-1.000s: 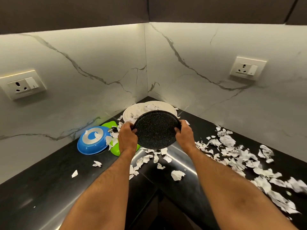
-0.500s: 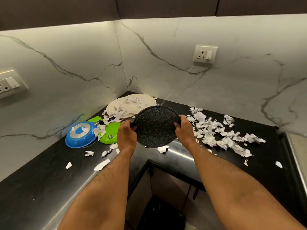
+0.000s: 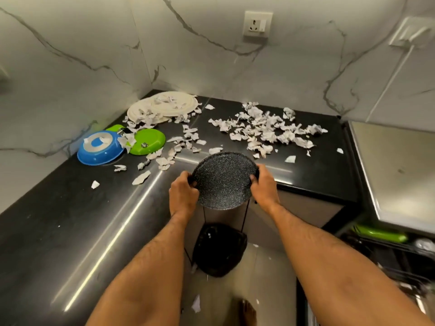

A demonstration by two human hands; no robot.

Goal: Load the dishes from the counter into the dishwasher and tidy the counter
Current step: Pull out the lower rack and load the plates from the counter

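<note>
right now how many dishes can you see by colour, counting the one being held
black speckled plate, held over the bin by both hands: 1
white plates in the corner: 2
green dishes on the counter: 2
blue bowl: 1
total: 6

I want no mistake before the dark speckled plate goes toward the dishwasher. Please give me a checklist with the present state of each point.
1. Left hand grips the round black speckled plate: ok.
2. Right hand grips the opposite rim: ok.
3. Plate free of torn paper scraps: ok on the visible side.
4. Plate lifted off the black stone counter: ok.
5. Free slot in the dishwasher rack: cannot tell, blurred.
6. Black bin below the plate: ok.
</note>
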